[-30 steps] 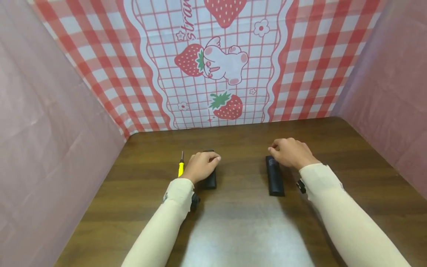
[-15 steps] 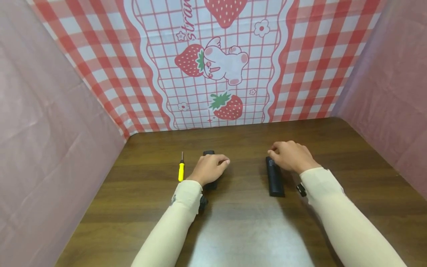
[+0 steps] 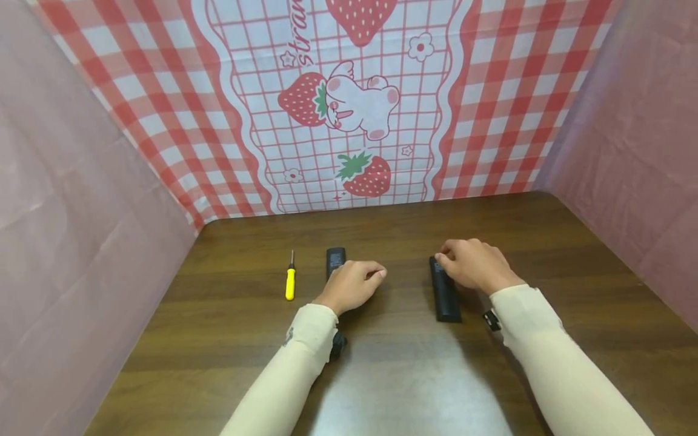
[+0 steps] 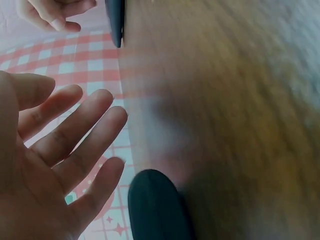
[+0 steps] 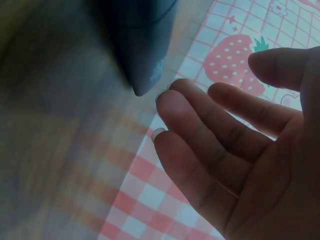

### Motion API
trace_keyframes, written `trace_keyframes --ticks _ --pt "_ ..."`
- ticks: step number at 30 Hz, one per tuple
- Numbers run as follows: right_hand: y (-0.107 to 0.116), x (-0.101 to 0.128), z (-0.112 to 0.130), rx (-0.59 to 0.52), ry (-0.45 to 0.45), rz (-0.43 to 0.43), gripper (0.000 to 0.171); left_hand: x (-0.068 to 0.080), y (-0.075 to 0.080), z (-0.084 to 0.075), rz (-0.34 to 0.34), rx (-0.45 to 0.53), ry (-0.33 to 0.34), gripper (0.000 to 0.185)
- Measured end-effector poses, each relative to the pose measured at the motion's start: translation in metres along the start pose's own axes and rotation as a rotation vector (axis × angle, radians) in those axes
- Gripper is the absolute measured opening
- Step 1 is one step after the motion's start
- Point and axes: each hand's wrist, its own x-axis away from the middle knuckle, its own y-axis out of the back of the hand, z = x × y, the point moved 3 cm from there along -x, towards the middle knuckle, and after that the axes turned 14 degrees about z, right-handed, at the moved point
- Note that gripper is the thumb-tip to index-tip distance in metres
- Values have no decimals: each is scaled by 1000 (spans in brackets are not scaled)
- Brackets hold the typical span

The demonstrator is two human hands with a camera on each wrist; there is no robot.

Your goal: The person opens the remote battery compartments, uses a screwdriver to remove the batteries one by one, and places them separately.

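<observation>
Black and slim, the long remote (image 3: 444, 290) lies flat on the wooden table (image 3: 392, 375), and we have our right hand (image 3: 473, 264) at its far end, fingertips touching or nearly touching the tip. From the right wrist view those fingers (image 5: 200, 130) look loosely spread, closed around nothing; nothing is gripped. Over on the other side, our left hand (image 3: 351, 284) hovers just right of the second black remote (image 3: 335, 261), which lies flat with its near end hidden behind the hand. The left wrist view shows these fingers (image 4: 75, 135) straight and apart, holding nothing. Further left, the small yellow screwdriver (image 3: 291, 280) lies on the table, untouched and well apart from both hands. So we judge we are at the very start: both remotes lying closed, no tool picked up, everything left to do. Behind stands the strawberry-print checked cloth (image 3: 349, 103).
</observation>
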Motion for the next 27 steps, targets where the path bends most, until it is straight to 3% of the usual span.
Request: trace_keyframes --ticks 10,27 --pt "-6 5 5 -14 31 -31 38 -1 4 -1 -4 41 -4 32" --pt "-16 12 9 26 22 -33 37 -1 -12 -12 8 68 12 29"
